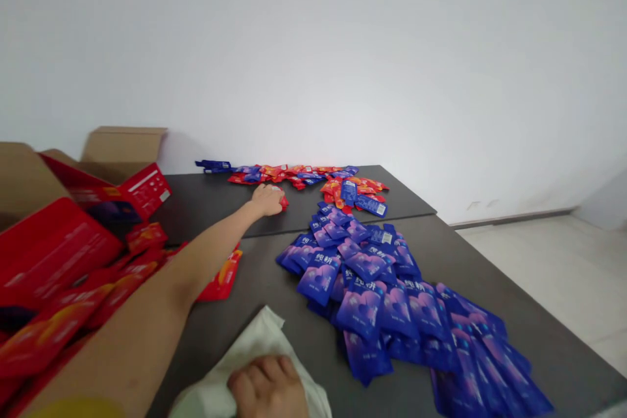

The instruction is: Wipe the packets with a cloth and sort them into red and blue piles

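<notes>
My left arm stretches forward from the lower left across the dark table. At its end my left hand (267,200) is closed on a small red pouch (283,201), mostly covered by the fingers. Close to me, at the bottom centre, my right hand (268,386) has its fingers curled on a white cloth (255,338), gripping it against the tabletop. To the right of both hands lies a long heap of blue-purple pouches (362,304). Another red pouch (224,279) rests on the table, partly hidden behind my left forearm.
Open red cardboard boxes (53,251) with brown flaps stand at the left, with several red pouches (125,284) beside them. A mixed row of red and blue pouches (279,173) lies along the white wall (343,65). The dark table (519,287) ends at the right above a pale floor.
</notes>
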A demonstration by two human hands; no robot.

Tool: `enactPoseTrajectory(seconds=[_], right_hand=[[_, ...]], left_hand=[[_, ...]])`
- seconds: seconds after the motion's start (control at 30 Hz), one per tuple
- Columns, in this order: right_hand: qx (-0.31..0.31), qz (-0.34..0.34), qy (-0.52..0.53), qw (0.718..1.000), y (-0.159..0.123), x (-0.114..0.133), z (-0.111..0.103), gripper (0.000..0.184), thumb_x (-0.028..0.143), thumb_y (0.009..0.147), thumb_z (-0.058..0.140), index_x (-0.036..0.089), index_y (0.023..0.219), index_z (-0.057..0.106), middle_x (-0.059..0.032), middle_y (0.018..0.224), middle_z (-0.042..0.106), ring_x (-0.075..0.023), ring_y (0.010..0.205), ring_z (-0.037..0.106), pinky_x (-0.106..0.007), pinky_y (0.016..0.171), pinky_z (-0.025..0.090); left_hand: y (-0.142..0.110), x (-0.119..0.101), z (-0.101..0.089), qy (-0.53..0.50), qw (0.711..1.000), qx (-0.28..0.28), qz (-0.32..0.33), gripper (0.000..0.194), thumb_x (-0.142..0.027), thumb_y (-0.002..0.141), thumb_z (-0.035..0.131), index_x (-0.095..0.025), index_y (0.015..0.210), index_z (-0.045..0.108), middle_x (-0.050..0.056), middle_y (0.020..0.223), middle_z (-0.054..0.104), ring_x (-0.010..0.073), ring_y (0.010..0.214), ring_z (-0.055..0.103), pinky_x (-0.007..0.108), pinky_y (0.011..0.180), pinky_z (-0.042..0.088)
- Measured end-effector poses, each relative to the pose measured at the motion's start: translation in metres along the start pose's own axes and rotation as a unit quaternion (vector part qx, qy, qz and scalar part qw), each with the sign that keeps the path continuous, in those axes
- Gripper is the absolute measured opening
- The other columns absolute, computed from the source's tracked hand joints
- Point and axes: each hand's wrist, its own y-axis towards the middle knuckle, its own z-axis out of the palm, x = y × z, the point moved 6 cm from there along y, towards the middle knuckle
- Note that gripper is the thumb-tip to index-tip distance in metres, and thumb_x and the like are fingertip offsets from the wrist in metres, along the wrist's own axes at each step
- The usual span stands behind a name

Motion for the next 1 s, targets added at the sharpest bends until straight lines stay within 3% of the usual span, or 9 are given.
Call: enactPoseTrajectory(seconds=[0.1,0.17,0.23,0.3,0.37,0.63,0.77,0.87,1.0], right_hand=[[-0.019,0.001,0.031,0.999,-0.013,0.004,-0.016,0.027,0.024,0.070,0.060,0.022,0.098,0.058,-0.0054,0.097,0.067,-0.0251,0.093,0.057,-0.041,0.085,0.044],[-0.040,0.004,0.056,0.998,-0.023,0.007,-0.027,0.027,0.021,0.071,0.057,0.021,0.098,0.056,-0.0047,0.100,0.066,-0.0238,0.096,0.055,-0.040,0.088,0.041],[-0.058,0.007,0.073,0.996,-0.031,0.009,-0.033,0.028,0.018,0.071,0.054,0.021,0.099,0.056,-0.0040,0.100,0.065,-0.0227,0.096,0.054,-0.038,0.087,0.040],[-0.072,0.009,0.077,0.994,-0.035,0.011,-0.035,0.031,0.015,0.070,0.053,0.022,0.100,0.056,-0.0040,0.101,0.065,-0.0225,0.095,0.054,-0.037,0.087,0.039],[-0.082,0.012,0.073,0.994,-0.037,0.011,-0.034,0.032,0.013,0.070,0.053,0.021,0.101,0.056,-0.0044,0.101,0.065,-0.0228,0.096,0.054,-0.037,0.088,0.038],[-0.123,0.021,0.046,0.991,-0.040,0.010,-0.042,0.025,0.018,0.071,0.054,0.021,0.096,0.056,-0.0045,0.094,0.063,-0.0233,0.094,0.054,-0.038,0.087,0.041],[-0.165,0.060,0.029,0.984,-0.041,0.009,-0.046,0.038,0.025,0.075,0.056,0.019,0.112,0.056,-0.0102,0.107,0.060,-0.0286,0.103,0.052,-0.045,0.092,0.041],[-0.162,0.087,-0.013,0.983,-0.039,0.010,-0.045,0.058,0.028,0.078,0.056,0.021,0.135,0.046,-0.0147,0.116,0.057,-0.0314,0.105,0.054,-0.048,0.091,0.043],[-0.110,0.136,-0.018,0.984,-0.040,0.004,-0.047,0.060,0.027,0.083,0.050,0.030,0.143,0.038,-0.0108,0.097,0.066,-0.0288,0.085,0.065,-0.042,0.074,0.050]], left_hand=[[-0.028,0.000,-0.002,0.015,0.999,0.041,-0.032,0.046,-0.037,0.069,0.060,-0.020,0.112,0.064,0.017,0.112,0.065,0.0385,0.115,0.047,0.056,0.098,0.022],[-0.039,0.004,-0.010,0.032,0.999,0.001,-0.038,0.061,-0.035,0.068,0.063,-0.015,0.125,0.055,0.022,0.124,0.057,0.0412,0.122,0.039,0.058,0.100,0.017],[-0.045,0.007,-0.015,0.041,0.999,-0.026,0.006,0.073,-0.027,0.067,0.064,-0.013,0.136,0.044,0.023,0.132,0.051,0.0381,0.128,0.033,0.053,0.103,0.015],[-0.048,0.011,-0.011,0.034,0.998,0.008,0.053,0.079,-0.018,0.066,0.065,-0.015,0.140,0.040,0.020,0.131,0.053,0.0330,0.127,0.036,0.047,0.104,0.018],[-0.052,0.016,-0.007,0.023,0.997,0.035,0.064,0.076,-0.013,0.067,0.063,-0.018,0.140,0.042,0.018,0.129,0.055,0.0298,0.123,0.041,0.044,0.102,0.023],[-0.090,0.026,-0.021,-0.003,0.998,-0.055,-0.016,0.055,-0.006,0.078,0.046,-0.008,0.133,0.044,0.024,0.126,0.054,0.0308,0.123,0.043,0.046,0.100,0.029],[-0.118,0.042,-0.041,0.002,0.993,-0.076,-0.092,0.054,-0.007,0.079,0.048,-0.004,0.132,0.039,0.027,0.112,0.061,0.0327,0.109,0.057,0.045,0.092,0.039],[-0.141,0.049,-0.065,0.008,0.985,-0.099,-0.141,0.048,-0.012,0.088,0.035,-0.002,0.134,0.033,0.027,0.101,0.063,0.0333,0.096,0.064,0.045,0.083,0.044],[-0.194,0.044,-0.106,-0.011,0.963,-0.182,-0.199,0.043,-0.023,0.095,0.022,-0.004,0.130,0.037,0.024,0.093,0.065,0.0333,0.093,0.065,0.045,0.081,0.045]])
